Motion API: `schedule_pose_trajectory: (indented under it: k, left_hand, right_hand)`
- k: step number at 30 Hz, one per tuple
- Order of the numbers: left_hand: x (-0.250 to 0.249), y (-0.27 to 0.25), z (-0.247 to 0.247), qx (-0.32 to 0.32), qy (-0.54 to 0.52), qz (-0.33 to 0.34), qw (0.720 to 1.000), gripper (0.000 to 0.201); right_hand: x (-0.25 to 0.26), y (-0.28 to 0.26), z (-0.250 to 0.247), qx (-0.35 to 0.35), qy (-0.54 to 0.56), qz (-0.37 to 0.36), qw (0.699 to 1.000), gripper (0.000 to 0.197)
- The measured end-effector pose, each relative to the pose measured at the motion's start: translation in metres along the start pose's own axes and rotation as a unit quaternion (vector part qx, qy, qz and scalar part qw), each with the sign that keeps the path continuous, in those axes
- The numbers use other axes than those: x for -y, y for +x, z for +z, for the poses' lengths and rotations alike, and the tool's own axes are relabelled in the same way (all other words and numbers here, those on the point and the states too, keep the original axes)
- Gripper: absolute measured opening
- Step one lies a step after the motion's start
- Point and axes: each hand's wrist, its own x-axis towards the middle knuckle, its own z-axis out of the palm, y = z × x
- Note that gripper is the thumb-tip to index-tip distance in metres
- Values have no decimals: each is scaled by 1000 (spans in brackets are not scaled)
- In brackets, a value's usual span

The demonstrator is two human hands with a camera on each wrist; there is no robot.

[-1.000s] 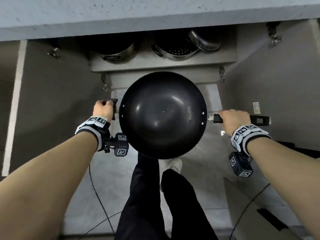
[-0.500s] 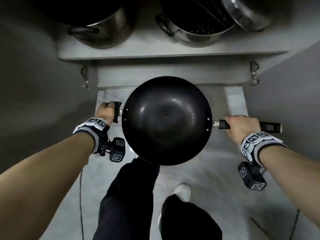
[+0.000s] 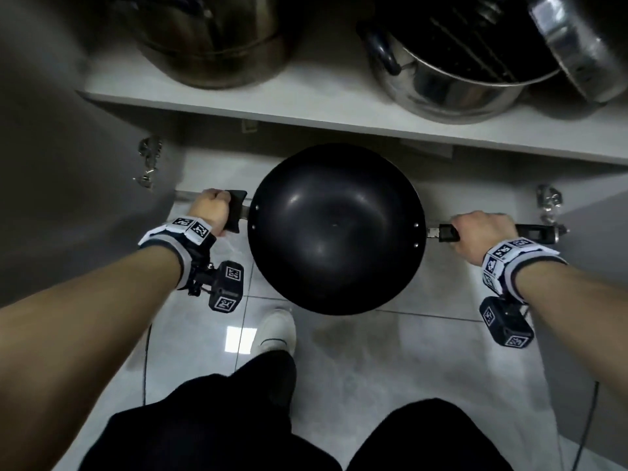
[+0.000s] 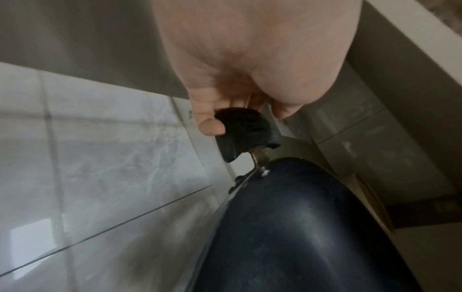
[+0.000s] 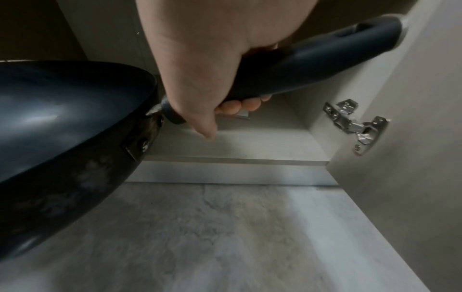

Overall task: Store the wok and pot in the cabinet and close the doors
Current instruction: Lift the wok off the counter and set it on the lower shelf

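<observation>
- The wok (image 3: 336, 229) hangs level over the floor (image 3: 424, 362), before the open space under the shelf (image 3: 306, 107), between both open doors.
- Left hand (image 3: 209, 210) grips its short handle (image 3: 236, 210); right hand (image 3: 475, 234) wraps its long handle (image 3: 537, 231).

Bare forearms, 2 marker-printed wristbands (image 3: 192, 229) carrying black cameras (image 3: 227, 285), black trousers (image 3: 210, 426), white shoe (image 3: 277, 329).
</observation>
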Motion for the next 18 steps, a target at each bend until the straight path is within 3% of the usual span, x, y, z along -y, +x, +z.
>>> schedule_pose_trajectory:
  k: [7,18]
  left_hand:
    - [-16,54,5,-64,21,57,996,38]
    - [-41,80,36,-95,-63,95,989,42]
  right_hand:
    - [18,62,16,-40,2,4,999,15]
    - [18,108,6,-76,10,123,990,10]
